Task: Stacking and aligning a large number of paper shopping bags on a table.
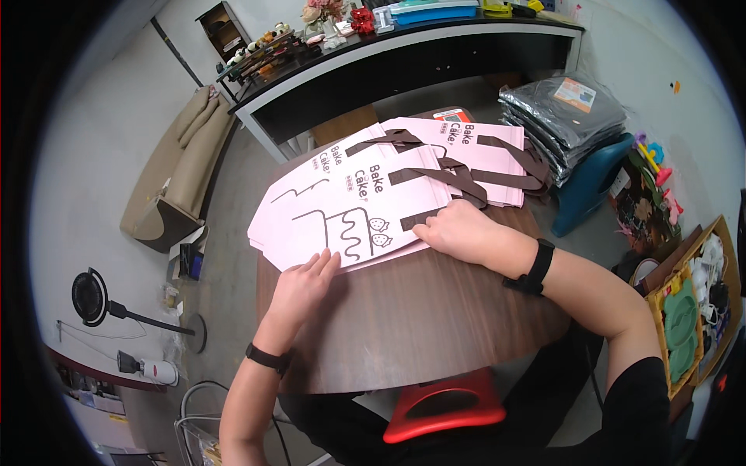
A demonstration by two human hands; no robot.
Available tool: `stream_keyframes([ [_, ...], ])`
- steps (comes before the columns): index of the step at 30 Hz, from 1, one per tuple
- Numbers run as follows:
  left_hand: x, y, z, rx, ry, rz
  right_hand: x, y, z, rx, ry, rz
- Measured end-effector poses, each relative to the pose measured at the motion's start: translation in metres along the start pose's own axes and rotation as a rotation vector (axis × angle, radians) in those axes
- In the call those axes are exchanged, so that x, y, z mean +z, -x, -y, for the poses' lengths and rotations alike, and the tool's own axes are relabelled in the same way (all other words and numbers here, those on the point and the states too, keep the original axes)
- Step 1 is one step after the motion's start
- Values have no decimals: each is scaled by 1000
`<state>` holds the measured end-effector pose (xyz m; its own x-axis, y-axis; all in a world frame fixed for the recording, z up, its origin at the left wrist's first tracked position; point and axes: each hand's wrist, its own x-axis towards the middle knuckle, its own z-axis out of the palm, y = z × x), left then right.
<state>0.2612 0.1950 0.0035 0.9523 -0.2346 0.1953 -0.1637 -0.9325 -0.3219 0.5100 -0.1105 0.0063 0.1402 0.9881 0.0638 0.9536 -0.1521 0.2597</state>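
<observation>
Two bare arms, each with a dark wrist band [538, 268], reach up over a brown table [420, 318]. Left hand [305, 281] has its fingers straight and a little apart, resting on top of the front pink bag [350, 210] at its near edge; its thumb is hidden. Right hand [458, 231] is curled at the same bag's right side, touching it next to the dark handle [435, 179]. I cannot tell if it is pinching. So the bag lies flat under and between both hands, just ahead of them.

The step in hand looks like making the bags lie neat. The next move seems to need a light, even touch, so nothing bends.

Past this bag, more pink bags [505, 140] lie flat, with dark straps too. Farther right are shiny wrapped packs [544, 116].
</observation>
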Motion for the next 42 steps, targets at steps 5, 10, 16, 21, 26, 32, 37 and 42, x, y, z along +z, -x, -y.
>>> stream_keyframes([
  [5,-75,16,-32,-135,95,-125,-30,78,21,82,-89,-442],
  [10,-131,72,-74,-35,94,-210,-63,165,80,94,-189,-631],
  [16,-111,124,-122,-8,320,-60,-21,201,129,62,-328,-493],
  [21,-116,117,-122,-79,361,29,-71,199,109,19,-363,-58],
  [26,-98,119,-130,-225,506,84,-90,152,80,-16,-449,-219],
  [32,-92,120,-134,-203,473,215,-97,47,31,-19,-511,-163],
  [37,-87,124,-151,-233,461,125,-63,-44,3,-40,-475,-95],
  [42,-88,135,-154,-248,564,105,-9,-98,-39,3,-283,-71],
])
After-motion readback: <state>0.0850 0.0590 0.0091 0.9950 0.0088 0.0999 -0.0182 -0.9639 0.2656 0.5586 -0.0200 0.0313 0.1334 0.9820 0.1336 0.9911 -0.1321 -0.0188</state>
